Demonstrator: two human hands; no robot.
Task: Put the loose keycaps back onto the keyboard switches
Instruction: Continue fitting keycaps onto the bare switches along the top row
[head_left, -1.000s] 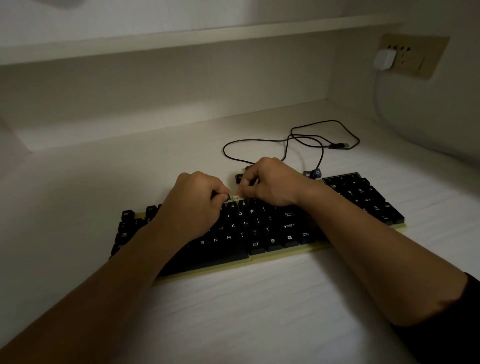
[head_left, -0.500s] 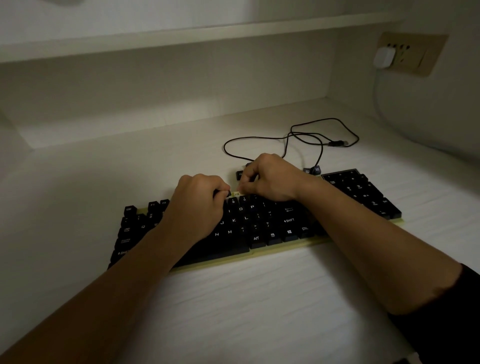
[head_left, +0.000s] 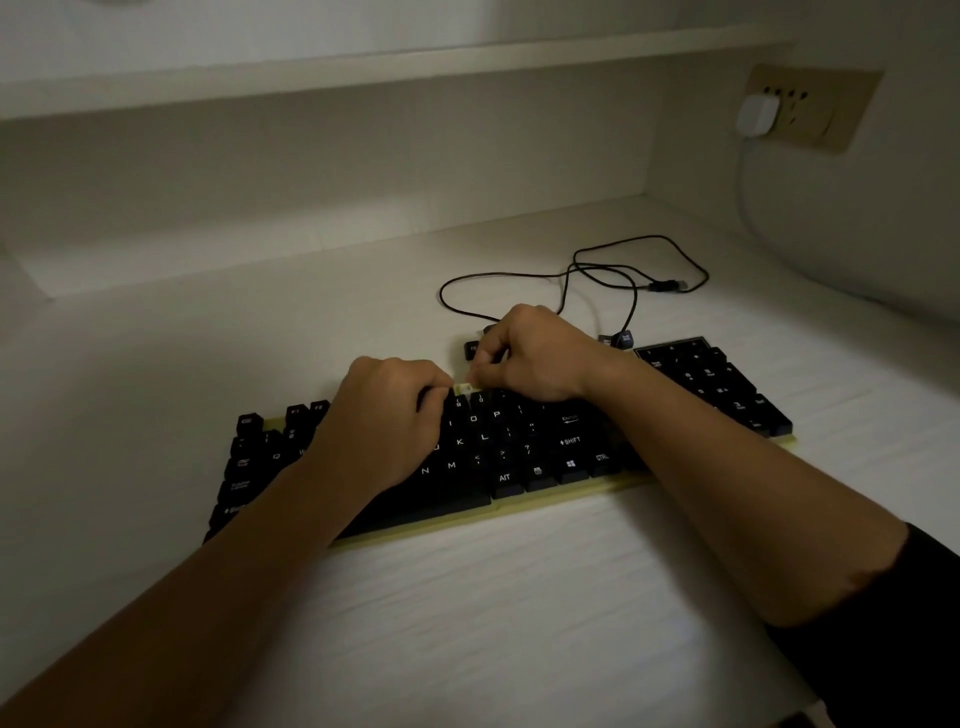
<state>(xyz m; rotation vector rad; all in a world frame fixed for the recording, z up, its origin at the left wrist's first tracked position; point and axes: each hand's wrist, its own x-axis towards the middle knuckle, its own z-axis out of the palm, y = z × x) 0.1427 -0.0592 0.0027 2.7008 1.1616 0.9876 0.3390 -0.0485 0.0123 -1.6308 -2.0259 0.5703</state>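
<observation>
A dimly lit white desk (head_left: 519, 597) carries a black keyboard (head_left: 519, 457) on a yellowish base, lying across the middle of the view and angled up toward 2 o'clock. A person's bare forearms reach in from 7 and 4 o'clock, the right one ending in a dark sleeve (head_left: 893, 649). The left hand (head_left: 384, 421) lies knuckles-up over the keyboard's middle, fingers curled down onto the top rows. The right hand (head_left: 535, 358) sits just beside it at 2 o'clock, thumb and forefinger drawn together. Whether either hand holds a keycap cannot be told. Between the two hands a pale, uncovered switch spot (head_left: 462, 388) shows in the top row. A black cable (head_left: 571, 270) loops on the desk at 12 o'clock of the keyboard. A wall socket (head_left: 831, 104) with a white charger (head_left: 756, 115) sits at 2 o'clock. One loose keycap (head_left: 471, 349) lies just beyond the right fingertips. Two more keycaps (head_left: 625, 339) rest near the number pad's far corner.
</observation>
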